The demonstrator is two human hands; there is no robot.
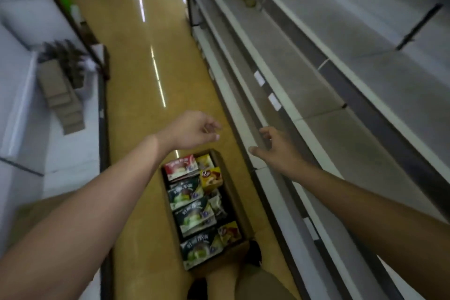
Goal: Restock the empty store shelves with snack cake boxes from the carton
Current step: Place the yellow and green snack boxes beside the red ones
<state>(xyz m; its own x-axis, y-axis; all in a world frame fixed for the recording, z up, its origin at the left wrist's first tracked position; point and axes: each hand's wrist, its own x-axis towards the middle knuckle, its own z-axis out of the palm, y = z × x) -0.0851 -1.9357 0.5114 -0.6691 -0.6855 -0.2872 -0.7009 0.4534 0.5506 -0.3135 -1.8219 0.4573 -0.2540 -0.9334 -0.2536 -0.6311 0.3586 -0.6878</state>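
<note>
Aisle floor: carton point(233, 192) below outstretched left hand point(192, 131), right hand point(275, 148) (both empty, loose).

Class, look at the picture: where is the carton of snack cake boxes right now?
The carton sits on the aisle floor, bottom centre of the head view, beside the foot of the empty shelves, below both empty hands.

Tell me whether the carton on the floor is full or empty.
Nearly full. The open carton holds rows of dark green boxes, a red box and yellow boxes. Both hands are empty.
</note>
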